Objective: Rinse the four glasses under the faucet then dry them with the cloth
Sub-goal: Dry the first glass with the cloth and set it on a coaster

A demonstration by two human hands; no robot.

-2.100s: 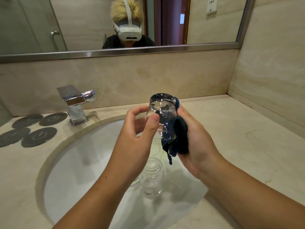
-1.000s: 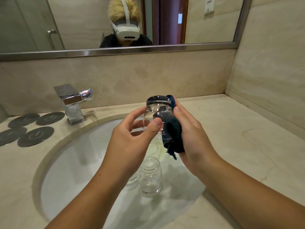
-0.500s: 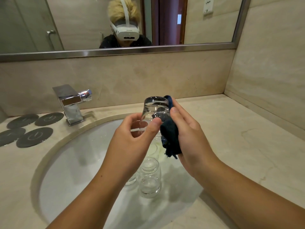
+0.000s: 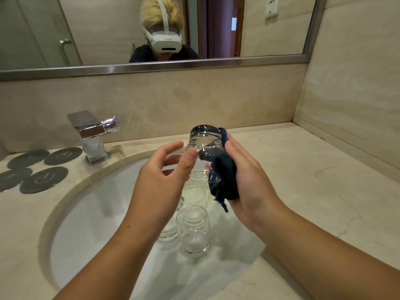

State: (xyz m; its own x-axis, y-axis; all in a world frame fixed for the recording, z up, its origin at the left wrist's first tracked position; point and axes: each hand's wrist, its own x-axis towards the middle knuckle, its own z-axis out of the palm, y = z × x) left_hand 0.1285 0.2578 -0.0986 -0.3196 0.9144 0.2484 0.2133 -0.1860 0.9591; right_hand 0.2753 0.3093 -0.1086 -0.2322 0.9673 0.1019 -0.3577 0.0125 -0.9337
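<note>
Four dark round coasters (image 4: pixel 43 179) sit clustered on the beige marble worktop (image 4: pixel 303 180) at far left — above, a steel-framed mirror (image 4: pixel 270 40) spans the back wall.

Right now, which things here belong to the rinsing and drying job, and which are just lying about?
Job: held glass, dark blue cloth, other glasses, faucet, sink.
Lying about: dark coasters, mirror.
</note>
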